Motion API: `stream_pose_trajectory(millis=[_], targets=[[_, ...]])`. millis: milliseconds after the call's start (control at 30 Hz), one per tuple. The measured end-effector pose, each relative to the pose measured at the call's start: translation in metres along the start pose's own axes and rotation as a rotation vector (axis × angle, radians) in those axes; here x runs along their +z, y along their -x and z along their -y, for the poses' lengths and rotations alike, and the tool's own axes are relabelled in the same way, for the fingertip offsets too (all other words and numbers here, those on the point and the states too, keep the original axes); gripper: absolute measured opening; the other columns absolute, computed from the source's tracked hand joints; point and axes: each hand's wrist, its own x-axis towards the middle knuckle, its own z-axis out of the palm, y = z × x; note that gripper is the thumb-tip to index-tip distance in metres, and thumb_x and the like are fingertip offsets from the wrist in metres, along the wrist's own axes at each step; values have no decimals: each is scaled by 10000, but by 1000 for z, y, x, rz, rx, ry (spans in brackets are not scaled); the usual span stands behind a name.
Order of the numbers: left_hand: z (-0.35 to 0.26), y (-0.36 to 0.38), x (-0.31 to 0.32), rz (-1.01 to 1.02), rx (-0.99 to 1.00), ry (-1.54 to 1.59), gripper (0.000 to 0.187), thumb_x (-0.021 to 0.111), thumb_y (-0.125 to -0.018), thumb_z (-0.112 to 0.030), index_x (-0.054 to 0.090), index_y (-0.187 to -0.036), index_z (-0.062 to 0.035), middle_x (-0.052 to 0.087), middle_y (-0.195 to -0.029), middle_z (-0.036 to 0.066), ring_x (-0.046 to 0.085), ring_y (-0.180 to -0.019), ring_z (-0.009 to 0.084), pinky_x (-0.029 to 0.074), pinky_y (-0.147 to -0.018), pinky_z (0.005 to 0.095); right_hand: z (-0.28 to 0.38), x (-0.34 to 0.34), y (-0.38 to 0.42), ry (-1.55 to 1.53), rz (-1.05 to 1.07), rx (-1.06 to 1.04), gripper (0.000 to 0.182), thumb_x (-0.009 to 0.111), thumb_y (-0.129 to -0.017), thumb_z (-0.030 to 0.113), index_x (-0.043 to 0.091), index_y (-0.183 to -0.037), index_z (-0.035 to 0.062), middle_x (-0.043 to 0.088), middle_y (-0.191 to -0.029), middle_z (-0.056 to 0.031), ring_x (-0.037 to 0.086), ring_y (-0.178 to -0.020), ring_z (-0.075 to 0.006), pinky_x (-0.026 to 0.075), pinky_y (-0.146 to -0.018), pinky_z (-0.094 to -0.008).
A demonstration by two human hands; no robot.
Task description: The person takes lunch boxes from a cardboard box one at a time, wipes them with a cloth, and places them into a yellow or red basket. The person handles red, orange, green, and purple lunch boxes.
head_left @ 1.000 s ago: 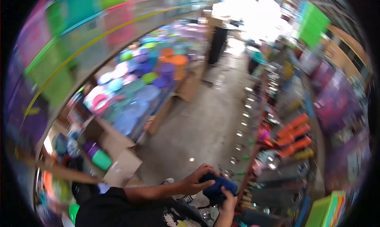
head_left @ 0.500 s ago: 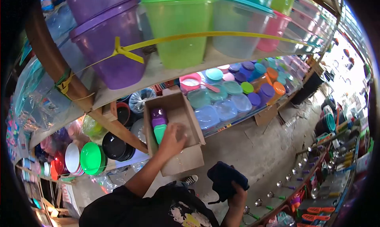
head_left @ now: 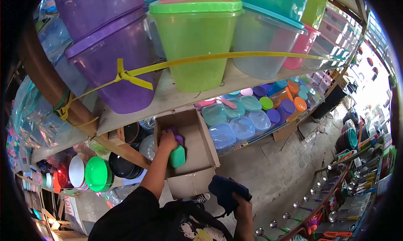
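An open cardboard box [head_left: 197, 146] sits below the shelf, with a small purple container [head_left: 178, 136] and a small green container [head_left: 177, 157] lying along its left side. My left hand [head_left: 168, 141] reaches into the box, its fingers closed on the purple container and partly hiding it. Just below that hand is the green container, end to end with the purple one. In front of my body, my right hand [head_left: 242, 202] grips a dark blue cloth [head_left: 225, 192] that hangs bunched, with a thin strap trailing from it.
Large lidded plastic bins [head_left: 195, 43] line the shelf above, behind a yellow strap [head_left: 184, 61]. Food containers [head_left: 228, 136] are stacked right of the box. A wooden post [head_left: 121, 148] slants at left beside bowls [head_left: 97, 173]. Ladles [head_left: 297, 205] hang at lower right.
My left hand has moved up and left inside the box and closed on the purple container. The containers have shifted slightly. My right hand still holds the cloth, a little further left.
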Motion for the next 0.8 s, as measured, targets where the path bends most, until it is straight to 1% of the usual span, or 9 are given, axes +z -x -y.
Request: stream_pose_trajectory(millis=[133,233,300,367,433,567,700,767,800], targets=[[-13,20,-38,41,164,30,706,823,-717,-344,522,-1235,29,554,-1195,278,589,-1105,408,504,-940,464,-1,-11,5,-3,-40,-40,516,579,-821,56,538,-1308,-107,573,-1330,-199,568,-1218,-298,448,-1050,-398],[-33,54,-68,-174,297,269,604,800,-757,-323,549,-1181,27,595,-1122,207,618,-1049,333,517,-898,424,-1,-19,11,-28,-52,-115,508,571,-856,65,521,-1337,-90,580,-1320,-194,567,-1219,-298,434,-1063,-395],[-51,72,-67,102,215,1147,498,766,-794,-286,551,-1158,-25,595,-1105,137,625,-1018,268,520,-873,369,-3,-22,14,-54,-46,-275,555,552,-913,100,422,-1426,-70,542,-1372,-194,533,-1262,-298,394,-1094,-389],[-80,108,-76,269,239,1336,432,711,-835,-224,515,-1184,-63,575,-1121,92,626,-1008,227,524,-880,340,0,-13,15,-59,-16,-405,583,535,-934,115,361,-1461,-61,490,-1420,-205,483,-1311,-300,357,-1116,-394],[-116,154,-89,735,156,1755,455,665,-839,-149,460,-1241,-89,558,-1216,112,603,-1086,245,513,-947,393,5,-6,16,-47,-4,-547,612,519,-954,131,300,-1496,-52,438,-1469,-215,433,-1360,-302,321,-1139,-399],[-174,208,-84,1068,407,1920,583,628,-812,-84,394,-1345,-114,499,-1317,136,547,-1202,273,480,-1016,461,15,-3,17,732,-163,-1013,607,452,-987,110,213,-1515,-69,239,-1569,-268,260,-1458,-366,204,-1178,-450],[-200,243,-100,1150,494,1942,798,645,-770,-89,289,-1482,-151,403,-1430,164,475,-1305,322,439,-1065,500,16,-17,33,798,-369,-1130,672,440,-1012,281,187,-1516,-84,144,-1603,-250,161,-1491,-344,149,-1193,-437],[-204,251,-101,1315,446,1907,804,640,-756,-97,290,-1477,-140,403,-1438,155,463,-1317,323,429,-1073,507,21,-33,42,541,-347,-1143,690,490,-958,199,195,-1512,-86,183,-1566,-327,188,-1463,-465,169,-1182,-480],[-206,258,-103,1342,459,1900,804,640,-756,-97,290,-1477,-140,403,-1438,155,463,-1317,323,429,-1073,507,25,-38,48,547,-370,-1154,690,490,-958,199,195,-1512,-86,183,-1566,-327,188,-1463,-465,169,-1182,-480]])
